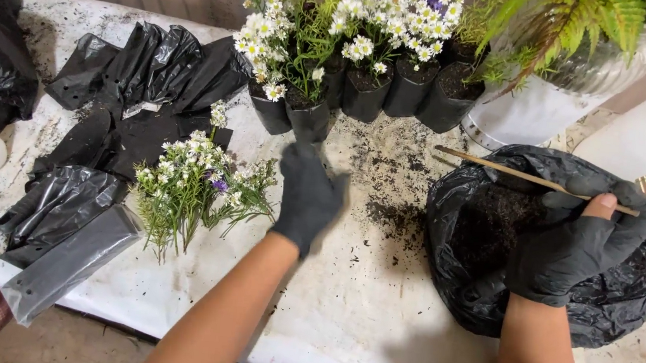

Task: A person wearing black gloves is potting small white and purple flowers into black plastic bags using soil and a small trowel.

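Gloved right hand [578, 247] pinches a thin stick [533, 179] over the soil bag [625, 286]; left hand [308, 196] blurred, grip unclear.

— What sort of place is this?

— A potting spot, the kind found at a plant nursery or a home garden corner. The counter [373, 318] is covered in white sheeting and strewn with loose soil [390, 211].

— What else points to that?

— A row of small black nursery bags [366, 92] stands at the back, each with white daisy-like flowers. Empty black grow bags [145, 72] lie in a heap, and a big black sack of potting soil [482, 234] sits open. An unpotted flowering plant [194, 186] lies on its side.

— Indoors or out?

— Hard to tell; the wall behind looks like weathered boards, and a fern in a white pot [531, 114] stands by it.
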